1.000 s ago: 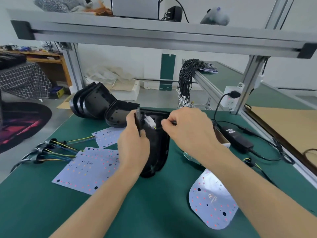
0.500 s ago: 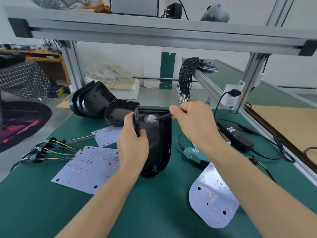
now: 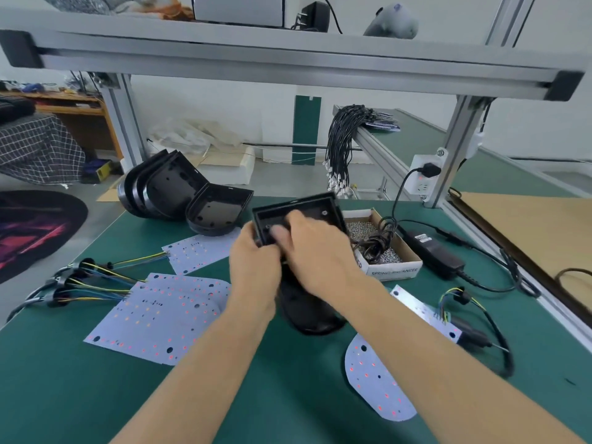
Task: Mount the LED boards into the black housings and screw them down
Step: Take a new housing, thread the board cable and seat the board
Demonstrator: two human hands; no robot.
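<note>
Roughly early stage, I'd say: nothing mounted that I can see. Left hand (image 3: 253, 267) grips the left edge of the housing (image 3: 307, 216) mid-bench, fingers curled round its wall. Right hand (image 3: 315, 251) lies over the housing's open cavity, fingers bent down into it; blurred, so I cannot tell if it pinches anything in there. Housing is tilted, open side facing me, its lower rounded end near or on the mat (image 3: 64, 395).

No board sits in this housing as far as shown. Loose board (image 3: 376, 379) lies at the near right of the bench, apart from the housing. Board stack (image 3: 160, 315) lies at the left, a smaller board (image 3: 198, 251) behind it, wired harnesses (image 3: 73, 283) at the left edge. Another wired board (image 3: 423, 312) lies right of my right arm. Spare housings (image 3: 179, 190) wait at the far left corner, empty. Screw box (image 3: 381, 248) sits just right of the housing, a cable coiled in it; no driver in view.

Left to do, my judgement: seat board, screw down, repeat for spares.
</note>
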